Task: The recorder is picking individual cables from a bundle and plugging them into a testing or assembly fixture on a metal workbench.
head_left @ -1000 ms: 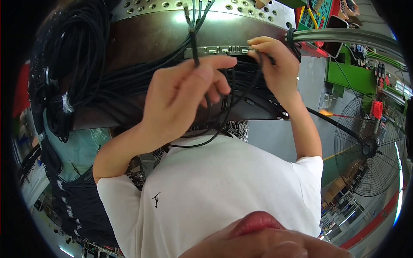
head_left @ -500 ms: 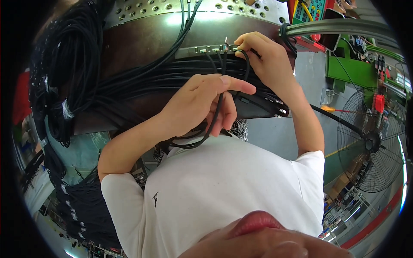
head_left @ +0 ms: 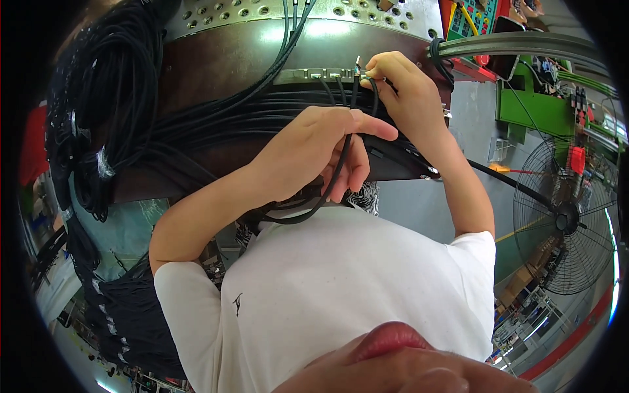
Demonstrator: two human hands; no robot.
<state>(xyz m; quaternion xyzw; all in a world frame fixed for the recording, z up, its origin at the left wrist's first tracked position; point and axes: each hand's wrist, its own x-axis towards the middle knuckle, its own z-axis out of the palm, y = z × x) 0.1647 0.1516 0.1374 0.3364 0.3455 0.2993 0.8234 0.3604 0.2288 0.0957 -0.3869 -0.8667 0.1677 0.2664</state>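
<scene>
A black cable (head_left: pixel 343 157) hangs in a loop through my left hand (head_left: pixel 314 150), held between the thumb and fingers with the index finger stretched out to the right. Its stripped end (head_left: pixel 357 69), showing bare wires, points up beside the right part of a narrow metal strip (head_left: pixel 301 76). At that strip's right end my right hand (head_left: pixel 405 85) pinches the end of another black cable (head_left: pixel 375 97); the fingertips partly hide it. Further left, small connectors (head_left: pixel 336 77) on cable ends sit in the strip.
Many black cables (head_left: pixel 216 121) lie across the dark bench (head_left: pixel 203 69), with a thick bundle (head_left: pixel 118 59) at its left. A perforated metal plate (head_left: pixel 308 13) is at the back. To the right are a curved metal bar (head_left: pixel 517 43) and a fan (head_left: pixel 563 216).
My left hand has shifted slightly right, carrying the cable's stripped end right along the strip, close to my right fingertips. My right hand stays at the strip's right end.
</scene>
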